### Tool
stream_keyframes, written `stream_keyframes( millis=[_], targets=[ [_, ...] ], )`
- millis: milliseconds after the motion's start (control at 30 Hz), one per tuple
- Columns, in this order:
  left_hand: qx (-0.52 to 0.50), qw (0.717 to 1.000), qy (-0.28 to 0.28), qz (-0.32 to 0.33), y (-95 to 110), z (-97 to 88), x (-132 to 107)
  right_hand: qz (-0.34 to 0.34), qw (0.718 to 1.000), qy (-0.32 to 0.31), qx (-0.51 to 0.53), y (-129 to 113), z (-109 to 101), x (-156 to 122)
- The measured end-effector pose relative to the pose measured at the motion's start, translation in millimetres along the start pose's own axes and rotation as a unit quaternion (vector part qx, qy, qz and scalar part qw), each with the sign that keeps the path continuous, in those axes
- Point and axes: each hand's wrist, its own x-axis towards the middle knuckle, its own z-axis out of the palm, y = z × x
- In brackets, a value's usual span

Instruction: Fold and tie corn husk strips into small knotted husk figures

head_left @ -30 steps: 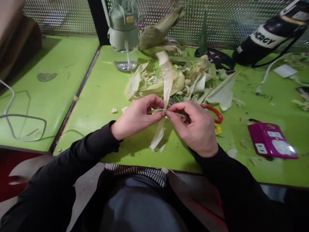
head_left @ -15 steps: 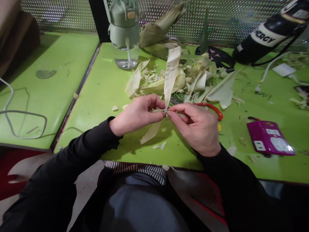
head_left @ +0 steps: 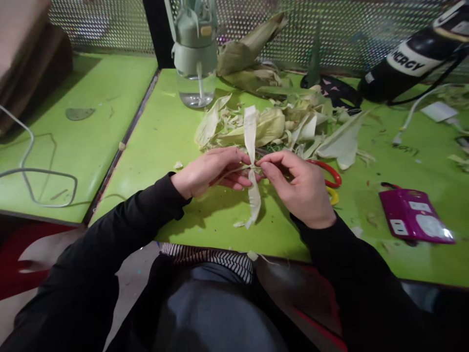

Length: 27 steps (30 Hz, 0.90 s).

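Note:
A pale corn husk strip point(head_left: 250, 129), tied at its middle with a thin strand, is held upright over the green table. Its lower end point(head_left: 254, 203) hangs below the knot. My right hand point(head_left: 298, 183) pinches by the knot, thumb against forefinger, on the strand at its right side. My left hand point(head_left: 223, 168) lies behind and to the left of the strip with fingers stretched and apart. Part of the strand crosses its palm. Beyond the hands lies a heap of corn husks point(head_left: 271, 126). Red-handled scissors point(head_left: 331, 172) lie partly hidden behind my right hand.
A clear bottle with a green lid point(head_left: 196, 63) stands at the back. A black bottle point(head_left: 403, 61) leans at the right. There is a purple power socket point(head_left: 415, 215) near a white cable point(head_left: 414, 110). Grey cable loops lie left, and a mesh panel point(head_left: 106, 24) bounds the table.
My left fingers have gone from pinching the strand to being spread behind it. The husk strip has turned, its lower end now hanging straighter. The view has shifted slightly.

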Motion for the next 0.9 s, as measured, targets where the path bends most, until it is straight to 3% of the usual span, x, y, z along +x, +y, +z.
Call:
stream_keyframes(
  millis=[133,233,333,400,467,567,667,767,900],
  targets=[
    [-0.049,0.997,-0.048,-0.041,-1.1,-2.6,0.6,0.004,1.000,0.002,0.030,2.8,2.0,-0.7],
    [-0.056,0.996,-0.063,-0.029,-4.2,-3.1,1.9,-0.022,0.999,0.035,0.021,9.0,3.1,1.6],
    [-0.089,0.996,-0.007,0.026,-5.3,-2.0,4.3,-0.066,0.985,0.162,-0.002,16.3,2.0,5.3],
    [-0.117,0.990,0.042,0.068,-3.7,-0.7,5.6,-0.072,0.975,0.208,-0.010,18.0,1.0,6.4],
    [-0.137,0.984,0.069,0.094,-1.4,1.3,6.0,-0.089,0.977,0.188,-0.035,15.6,2.0,5.2],
    [-0.167,0.977,0.068,0.115,-1.1,5.9,5.3,-0.123,0.987,0.085,-0.061,6.7,10.4,0.0],
    [-0.191,0.971,0.055,0.135,-6.3,10.9,5.0,-0.098,0.994,0.012,-0.050,-1.3,24.7,-5.6],
    [-0.202,0.966,0.058,0.152,-12.2,12.7,6.4,-0.097,0.993,-0.002,-0.071,-4.6,35.1,-9.5],
    [-0.184,0.966,0.080,0.161,-13.5,7.4,10.3,-0.151,0.983,0.011,-0.108,-4.7,34.6,-12.6]
  ],
)
